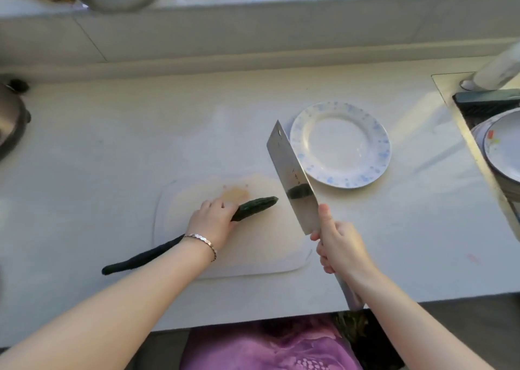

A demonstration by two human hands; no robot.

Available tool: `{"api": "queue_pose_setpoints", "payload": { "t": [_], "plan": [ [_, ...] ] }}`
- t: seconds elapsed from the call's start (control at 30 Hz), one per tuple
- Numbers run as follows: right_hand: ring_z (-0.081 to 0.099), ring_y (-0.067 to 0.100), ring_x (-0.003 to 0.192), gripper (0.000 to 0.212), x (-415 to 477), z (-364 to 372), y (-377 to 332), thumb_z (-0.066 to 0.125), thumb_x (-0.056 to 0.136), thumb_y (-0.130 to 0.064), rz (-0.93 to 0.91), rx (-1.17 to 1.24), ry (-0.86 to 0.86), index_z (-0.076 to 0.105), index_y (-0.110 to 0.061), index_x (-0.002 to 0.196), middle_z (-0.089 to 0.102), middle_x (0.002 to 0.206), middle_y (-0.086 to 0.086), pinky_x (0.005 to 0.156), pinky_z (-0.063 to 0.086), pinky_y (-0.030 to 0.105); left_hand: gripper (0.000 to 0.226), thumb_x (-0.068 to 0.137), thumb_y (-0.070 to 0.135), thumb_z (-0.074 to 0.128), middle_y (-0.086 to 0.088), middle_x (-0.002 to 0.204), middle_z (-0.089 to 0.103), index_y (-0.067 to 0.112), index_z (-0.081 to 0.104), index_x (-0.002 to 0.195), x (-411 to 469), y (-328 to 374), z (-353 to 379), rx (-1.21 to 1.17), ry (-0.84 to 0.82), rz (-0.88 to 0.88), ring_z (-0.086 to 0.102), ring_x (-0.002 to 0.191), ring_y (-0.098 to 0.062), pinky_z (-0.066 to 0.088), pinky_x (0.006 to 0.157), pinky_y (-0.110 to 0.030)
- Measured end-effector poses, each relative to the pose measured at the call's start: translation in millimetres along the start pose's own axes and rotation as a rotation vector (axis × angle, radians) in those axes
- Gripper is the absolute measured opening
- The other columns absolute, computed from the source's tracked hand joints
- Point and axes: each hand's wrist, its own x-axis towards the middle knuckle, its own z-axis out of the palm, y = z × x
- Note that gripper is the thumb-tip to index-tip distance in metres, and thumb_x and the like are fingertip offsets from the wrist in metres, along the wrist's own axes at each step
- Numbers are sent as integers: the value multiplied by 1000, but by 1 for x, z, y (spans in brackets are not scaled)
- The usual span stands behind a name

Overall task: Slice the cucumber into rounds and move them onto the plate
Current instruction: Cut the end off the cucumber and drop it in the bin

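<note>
I count one long dark green cucumber (pixel 257 205), one broad steel cleaver (pixel 292 178), one white plastic cutting board (pixel 261 251) and one round white plate with a blue-speckled rim (pixel 340 144). Two bare hands, a left hand (pixel 212 219) and a right hand (pixel 342 250); one silver bracelet (pixel 201 239).

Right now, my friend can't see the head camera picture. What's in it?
A left hand holds a whole dark cucumber on a white cutting board, while the right hand grips a cleaver beside its tip. An empty blue-speckled plate sits behind on the pale counter.
</note>
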Motion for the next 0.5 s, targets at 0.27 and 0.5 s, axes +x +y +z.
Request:
{"api": "queue_pose_setpoints", "payload": {
  "t": [0.27, 0.5],
  "plan": [
    [43, 20, 50, 60, 0, 29, 9, 30, 92, -55, -50, -100, 20, 53, -10, 60, 45, 47, -2, 55, 33, 31, 36, 98, 27, 42, -7, 124, 47, 24, 40, 134, -3, 0, 3, 20, 10, 9, 43, 113, -25, 40, 75, -29],
    [42, 21, 52, 61, -2, 33, 8, 28, 94, -53, -99, -159, 34, 47, -9, 56, 43, 49, -1, 59, 33, 33, 34, 99, 26, 41, -7, 124, 47, 23, 41, 133, -3, -1, 4, 36, 5, 26, 43, 112, -26, 30, 69, -28]
  ]
}}
